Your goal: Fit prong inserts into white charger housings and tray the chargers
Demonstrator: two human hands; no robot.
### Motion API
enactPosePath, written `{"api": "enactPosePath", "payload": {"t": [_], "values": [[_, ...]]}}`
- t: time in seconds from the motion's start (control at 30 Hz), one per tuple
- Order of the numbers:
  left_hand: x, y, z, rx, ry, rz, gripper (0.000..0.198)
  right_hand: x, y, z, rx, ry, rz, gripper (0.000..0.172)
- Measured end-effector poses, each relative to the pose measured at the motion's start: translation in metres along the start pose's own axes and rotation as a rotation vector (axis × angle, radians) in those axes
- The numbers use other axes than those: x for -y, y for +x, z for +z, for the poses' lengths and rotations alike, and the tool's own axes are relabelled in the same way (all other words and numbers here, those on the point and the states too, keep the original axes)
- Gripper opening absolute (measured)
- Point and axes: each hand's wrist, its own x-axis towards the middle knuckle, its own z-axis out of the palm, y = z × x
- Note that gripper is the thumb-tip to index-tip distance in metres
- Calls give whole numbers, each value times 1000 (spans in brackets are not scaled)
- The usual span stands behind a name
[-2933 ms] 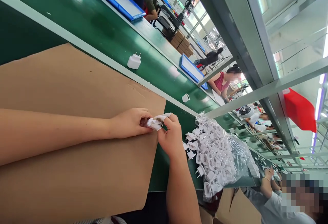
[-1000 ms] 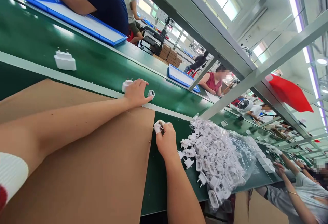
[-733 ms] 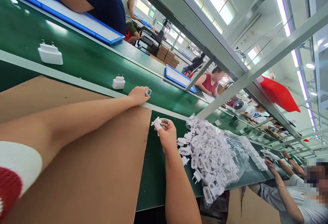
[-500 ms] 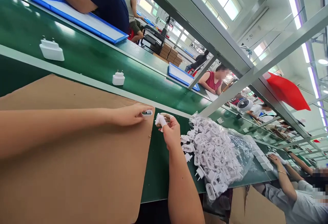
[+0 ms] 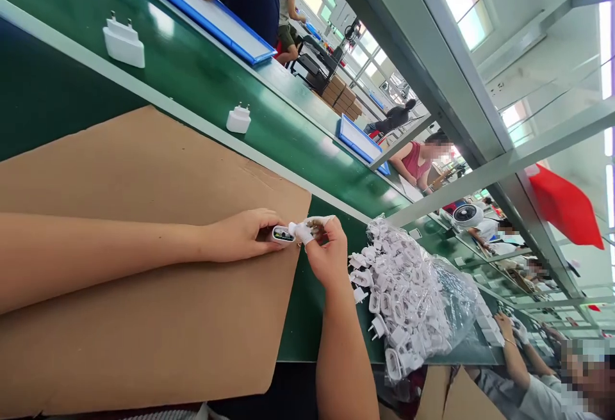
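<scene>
My left hand (image 5: 247,235) is closed around a white charger housing (image 5: 275,235). The housing's open end faces right and shows a circuit board (image 5: 284,234) inside. Close against that end is my right hand (image 5: 329,250), with white covers on some of its fingertips. Between its thumb and fingers it pinches a small white part that looks like a plug cap (image 5: 293,228); the fingers hide much of it. Whether the two parts touch, I cannot tell. To the right of this hand lies a heap of white plug caps (image 5: 403,298), partly in a clear plastic bag (image 5: 456,298).
Brown cardboard (image 5: 158,343) covers the bench under my left arm. Beyond a pale rail (image 5: 192,124), a green conveyor belt (image 5: 192,87) carries white chargers (image 5: 123,42). A slanting metal frame (image 5: 432,183) rises past the heap. Co-workers sit across the belt and at right.
My hands have come together, bringing the small white part up to the housing's open end. The housing has turned so more of its circuit board shows. The camera view has tilted and shifted.
</scene>
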Motion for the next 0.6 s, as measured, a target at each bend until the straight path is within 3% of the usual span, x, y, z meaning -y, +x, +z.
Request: {"api": "enactPosePath", "payload": {"t": [0.13, 0.37, 0.6], "values": [[8, 3, 1, -5, 18, 10, 45, -1, -5, 8, -9, -243, -213, 9], [10, 2, 0, -4, -4, 17, 43, -13, -4, 15, 71, -374, -364, 35], [5, 2, -2, 21, 10, -2, 43, -19, -1, 15, 67, -480, -427, 39]]}}
